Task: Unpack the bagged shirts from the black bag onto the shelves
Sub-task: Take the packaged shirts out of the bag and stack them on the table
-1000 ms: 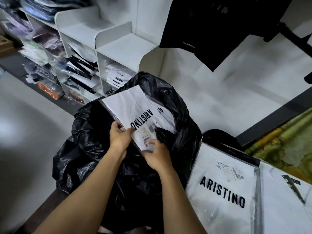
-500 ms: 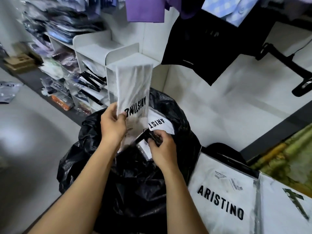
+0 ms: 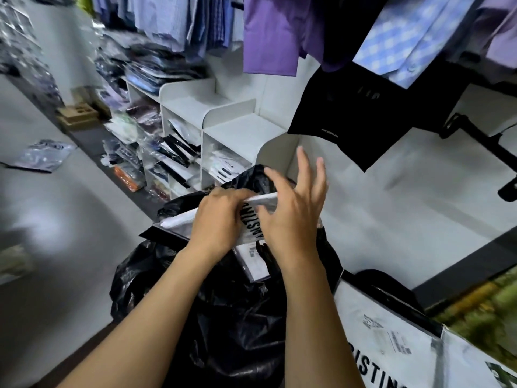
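a: our left hand (image 3: pixel 221 219) grips the bagged shirt (image 3: pixel 179 221), held flat just above the black bag (image 3: pixel 223 317). our right hand (image 3: pixel 293 217) is beside it, fingers splayed, gripping nothing.
b: slick clear plastic, thin floppy packet. held one-handed, we could let it slide back into that crinkly bag before reaching the white shelves (image 3: pixel 229 130).

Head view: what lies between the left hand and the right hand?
Head view shows the bagged shirt there: left hand grips it, right hand spreads open over it.
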